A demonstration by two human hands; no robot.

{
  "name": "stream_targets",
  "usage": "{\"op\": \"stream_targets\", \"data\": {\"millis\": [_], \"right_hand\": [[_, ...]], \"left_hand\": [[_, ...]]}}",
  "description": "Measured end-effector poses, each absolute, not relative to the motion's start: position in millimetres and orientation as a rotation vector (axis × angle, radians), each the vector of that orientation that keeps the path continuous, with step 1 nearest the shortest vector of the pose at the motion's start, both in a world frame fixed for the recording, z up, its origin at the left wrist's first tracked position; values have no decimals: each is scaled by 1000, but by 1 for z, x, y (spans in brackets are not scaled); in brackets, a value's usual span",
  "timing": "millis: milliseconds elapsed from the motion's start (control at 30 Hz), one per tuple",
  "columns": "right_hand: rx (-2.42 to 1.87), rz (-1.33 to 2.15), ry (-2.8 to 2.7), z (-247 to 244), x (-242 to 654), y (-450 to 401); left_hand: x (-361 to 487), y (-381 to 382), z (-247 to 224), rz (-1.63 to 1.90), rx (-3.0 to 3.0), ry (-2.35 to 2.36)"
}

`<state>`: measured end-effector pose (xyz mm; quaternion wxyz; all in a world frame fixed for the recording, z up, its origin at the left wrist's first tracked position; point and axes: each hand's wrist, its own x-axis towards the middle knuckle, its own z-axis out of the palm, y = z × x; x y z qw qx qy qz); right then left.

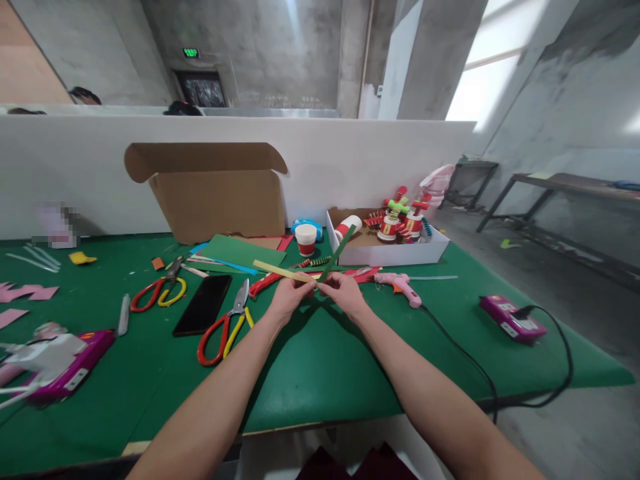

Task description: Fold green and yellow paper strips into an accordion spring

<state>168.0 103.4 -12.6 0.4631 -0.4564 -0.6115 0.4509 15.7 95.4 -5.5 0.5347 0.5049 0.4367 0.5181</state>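
Note:
My left hand (pixel 294 297) pinches a yellow paper strip (pixel 277 269) that points up to the left. A green paper strip (pixel 339 252) rises to the right from my right hand (pixel 343 292), whose fingers are closed on it. The two strips meet at my fingertips, just above the green table (pixel 330 373); whether they are joined there I cannot tell. Behind my hands lie red strips (pixel 367 273) and a striped folded paper spring (pixel 315 263). A red and white paper cup (pixel 306 240) stands further back.
Scissors (pixel 227 323), a black phone (pixel 204 305) and a second pair of scissors (pixel 165 285) lie on the left. At right are a pink glue gun (pixel 400 285), its cable and a purple power strip (pixel 513 319). A white box (pixel 395 253) holds paper-cup figures (pixel 400 220).

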Motion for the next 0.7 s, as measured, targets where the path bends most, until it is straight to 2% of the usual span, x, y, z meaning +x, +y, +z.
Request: {"op": "stream_targets", "data": {"millis": [500, 700], "right_hand": [[-1062, 1236, -1418, -14, 165, 102], [-1087, 1170, -1479, -14, 167, 103]], "left_hand": [[15, 97, -7, 1245, 1162, 1043], [15, 97, -6, 1233, 1191, 1045]]}}
